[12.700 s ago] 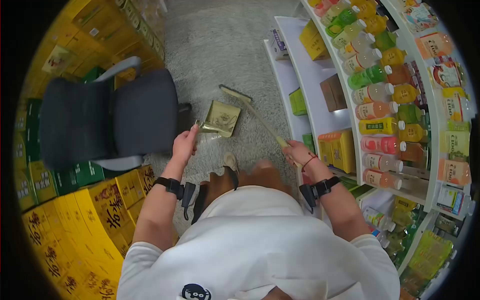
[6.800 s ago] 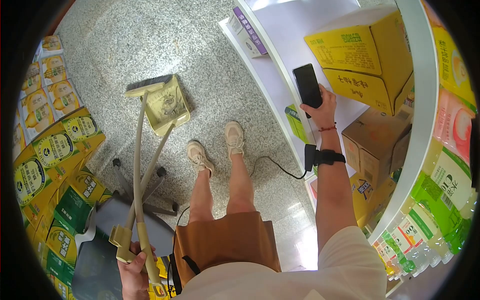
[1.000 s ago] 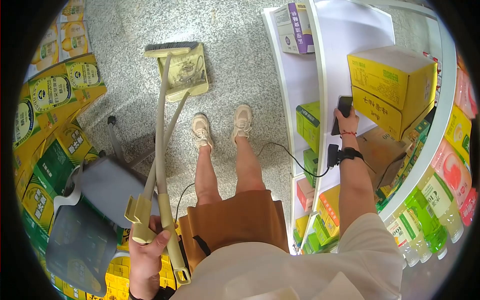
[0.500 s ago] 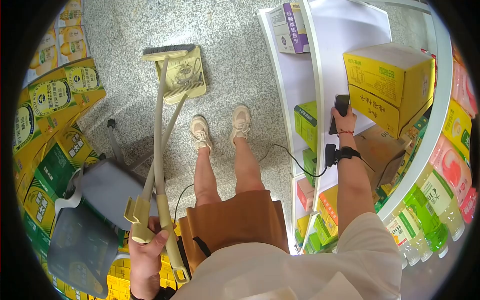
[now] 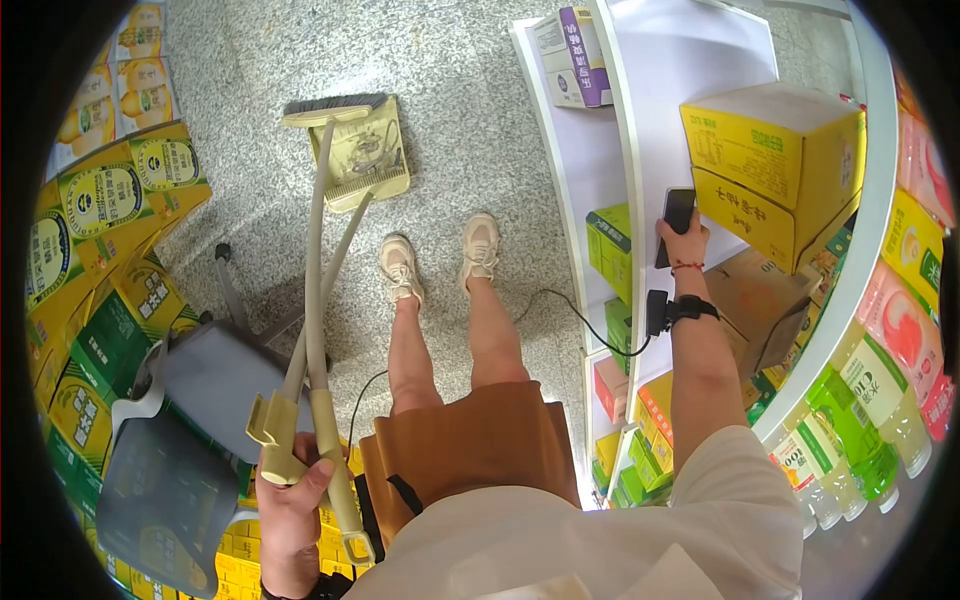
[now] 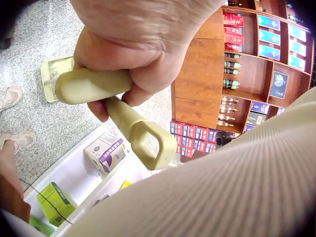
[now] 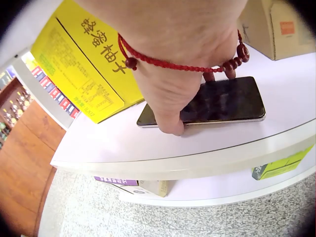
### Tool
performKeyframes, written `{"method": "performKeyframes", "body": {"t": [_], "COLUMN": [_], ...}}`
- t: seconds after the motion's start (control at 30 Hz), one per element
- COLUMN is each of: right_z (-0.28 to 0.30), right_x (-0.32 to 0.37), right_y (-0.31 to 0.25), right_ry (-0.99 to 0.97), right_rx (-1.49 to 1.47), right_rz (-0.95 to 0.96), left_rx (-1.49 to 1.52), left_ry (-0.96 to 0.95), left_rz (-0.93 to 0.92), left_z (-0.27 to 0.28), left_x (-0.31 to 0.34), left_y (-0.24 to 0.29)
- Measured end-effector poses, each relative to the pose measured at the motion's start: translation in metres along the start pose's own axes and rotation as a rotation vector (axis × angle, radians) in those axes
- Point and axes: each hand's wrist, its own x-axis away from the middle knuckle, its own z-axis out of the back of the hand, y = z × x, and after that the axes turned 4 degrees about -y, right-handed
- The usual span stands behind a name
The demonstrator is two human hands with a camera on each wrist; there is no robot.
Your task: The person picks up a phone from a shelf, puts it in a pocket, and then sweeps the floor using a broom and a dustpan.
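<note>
My left hand (image 5: 290, 515) grips the handles of a broom (image 5: 316, 250) and a long-handled dustpan (image 5: 396, 188) together, low in the head view. The broom's bristle head rests across the dustpan's far edge, and dark debris lies in the pan. In the left wrist view, the fingers wrap the broom's looped grip (image 6: 160, 153) and the dustpan's rounded grip end (image 6: 91, 86). Over the white shelf, my right hand (image 5: 685, 243) holds a black smartphone (image 7: 229, 101) by its long edges, thumb on one side and fingertips on the other. The phone is flat, close over the shelf surface.
A yellow carton (image 5: 770, 170) and a brown carton (image 5: 755, 300) stand beside the phone on the shelf (image 5: 690, 60). Bottled drinks (image 5: 850, 440) line the right. A dark office chair (image 5: 165, 480) and stacked boxes (image 5: 100, 195) are at left. A cable (image 5: 590, 325) hangs near the legs.
Earlier each hand held one tool; later the left took both and the right reached the phone. Over the last second the hands barely move; the view shifts slightly.
</note>
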Motion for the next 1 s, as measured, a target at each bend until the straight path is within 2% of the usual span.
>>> {"method": "performKeyframes", "body": {"t": [0.37,0.53,0.6,0.67,0.73,0.77,0.8,0.83,1.0], "right_z": [0.000,-0.008,0.006,0.010,0.013,0.010,0.020,0.022,0.003], "right_x": [0.008,0.006,0.020,0.031,0.031,0.029,0.036,0.040,0.015], "right_y": [0.014,0.042,0.031,0.030,0.035,0.042,0.028,0.025,0.034], "right_ry": [-0.007,0.001,-0.029,0.014,-0.043,-0.024,-0.062,-0.048,-0.091], "right_rx": [-0.028,-0.019,-0.014,0.044,0.103,0.090,0.110,0.099,0.013], "right_rz": [0.040,0.081,0.052,0.095,0.020,0.052,-0.021,0.004,0.023], "left_rx": [0.016,-0.008,-0.052,-0.014,-0.014,-0.013,-0.013,0.020,-0.011], "left_ry": [-0.016,-0.013,0.025,-0.075,-0.094,-0.067,-0.041,-0.096,-0.061], "left_rz": [-0.028,-0.001,-0.028,0.079,0.070,0.052,0.045,0.031,-0.019], "left_z": [0.006,0.004,0.007,0.014,0.013,0.015,0.015,0.014,0.013], "left_x": [-0.001,-0.001,0.000,-0.001,-0.001,-0.001,-0.002,-0.001,-0.001], "left_y": [-0.006,-0.001,-0.006,-0.002,0.000,-0.002,-0.005,-0.001,-0.003]}}
